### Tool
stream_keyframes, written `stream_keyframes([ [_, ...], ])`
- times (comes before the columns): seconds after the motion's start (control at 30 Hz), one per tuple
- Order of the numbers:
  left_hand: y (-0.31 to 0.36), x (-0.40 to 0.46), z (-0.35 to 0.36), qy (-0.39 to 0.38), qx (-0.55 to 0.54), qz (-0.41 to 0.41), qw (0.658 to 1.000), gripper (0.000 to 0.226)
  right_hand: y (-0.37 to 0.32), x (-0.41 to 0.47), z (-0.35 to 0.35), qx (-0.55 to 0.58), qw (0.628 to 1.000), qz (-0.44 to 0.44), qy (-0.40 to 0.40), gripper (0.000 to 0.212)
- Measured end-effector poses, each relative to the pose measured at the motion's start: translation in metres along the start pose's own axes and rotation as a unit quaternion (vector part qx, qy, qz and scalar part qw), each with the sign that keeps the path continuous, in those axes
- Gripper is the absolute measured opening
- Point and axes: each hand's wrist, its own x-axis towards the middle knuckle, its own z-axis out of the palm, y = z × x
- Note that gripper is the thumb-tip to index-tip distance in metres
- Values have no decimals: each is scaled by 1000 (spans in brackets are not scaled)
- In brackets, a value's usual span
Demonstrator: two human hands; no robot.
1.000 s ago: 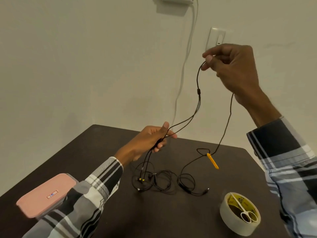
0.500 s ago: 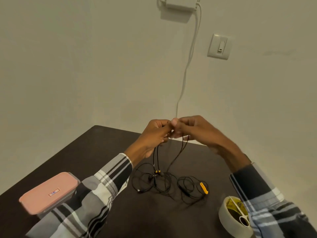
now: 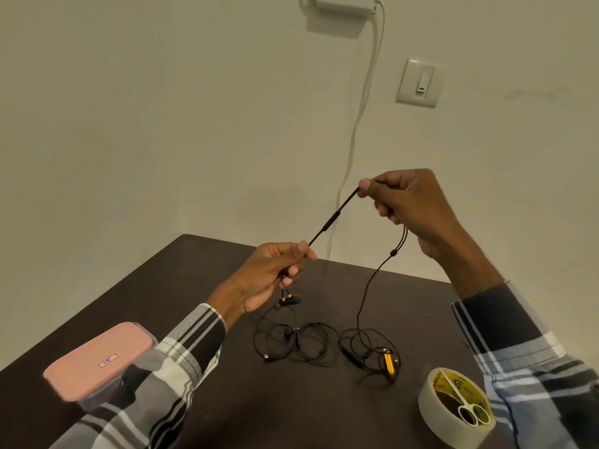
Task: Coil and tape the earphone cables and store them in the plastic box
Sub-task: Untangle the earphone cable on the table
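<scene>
A black earphone cable is stretched taut between my two hands above the dark table. My left hand pinches its lower end, with the yellow-marked earbuds dangling just below. My right hand pinches the upper end; the rest of the cable hangs from it down to a loose pile with an orange plug. Another tangled black cable lies on the table. The plastic box with a pink lid sits at the left, shut. A tape roll stands at the right.
Small white scissors lie inside the tape roll. A white cord runs down the wall from a white unit, beside a light switch. The table's far edge is just behind my hands.
My hands met half a second ago and have now drawn apart, the right one rising to the right and pulling a doubled length of cable taut. The cable pile has shifted a little.
</scene>
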Motion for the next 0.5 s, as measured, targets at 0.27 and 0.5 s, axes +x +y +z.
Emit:
stream_keyframes([
  [0.27, -20, -7, -14, -13, -35, -20, 999, 22, -10, 5, -13, 22, 998, -39, 50, 23],
  [0.5, -31, -1, -26, 26, 2, -9, 1000, 27, -9, 4, -12, 21, 1000, -20, 3, 28],
])
